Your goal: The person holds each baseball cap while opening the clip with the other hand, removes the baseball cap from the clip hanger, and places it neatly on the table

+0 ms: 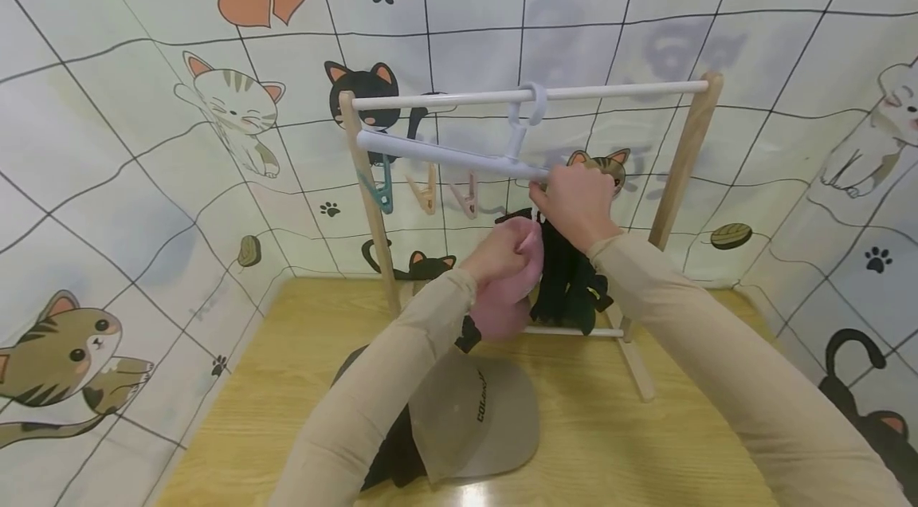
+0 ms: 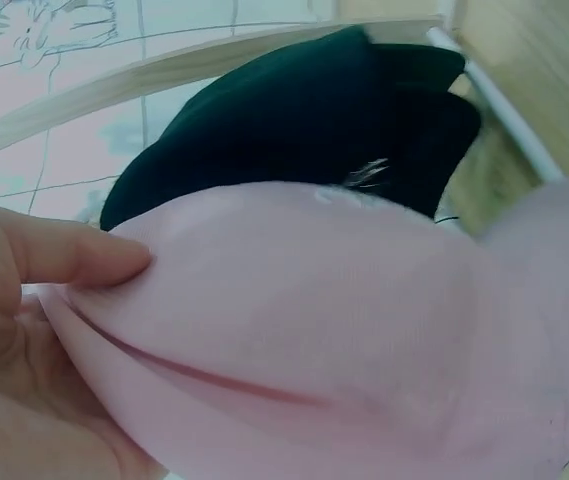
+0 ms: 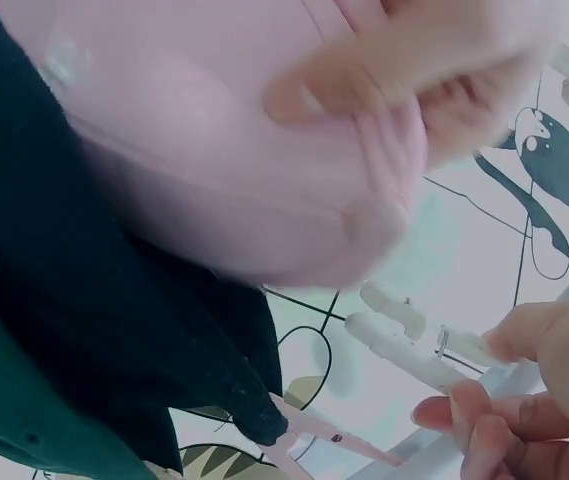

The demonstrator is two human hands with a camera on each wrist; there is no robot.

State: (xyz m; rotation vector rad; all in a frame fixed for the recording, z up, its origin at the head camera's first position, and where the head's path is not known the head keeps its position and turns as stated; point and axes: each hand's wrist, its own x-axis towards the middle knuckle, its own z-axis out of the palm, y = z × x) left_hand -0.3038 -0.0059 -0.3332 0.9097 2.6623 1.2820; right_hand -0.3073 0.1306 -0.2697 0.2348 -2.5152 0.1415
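My left hand [image 1: 496, 253] pinches the edge of a pink cap [image 1: 529, 272] between thumb and fingers, and the cap hangs below the hanger. At the right part of the white hanger [image 1: 437, 150], my right hand [image 1: 577, 204] pinches a white clothespin [image 3: 399, 350]. In the right wrist view, that clothespin's jaws stand close to the pink cap but apart from it. A dark cap [image 2: 264, 130] with green on it hangs behind the pink one. A pale pink clothespin [image 3: 299, 435] is at the dark cap's edge.
The hanger hooks over the white rail [image 1: 445, 100] of a wooden rack [image 1: 684, 164]. Teal [image 1: 385, 186], orange [image 1: 425, 192] and pink clothespins [image 1: 468, 198] dangle from its left half. A beige cap [image 1: 495, 419] lies on the wooden table [image 1: 237, 411] beside dark fabric [image 1: 394, 455].
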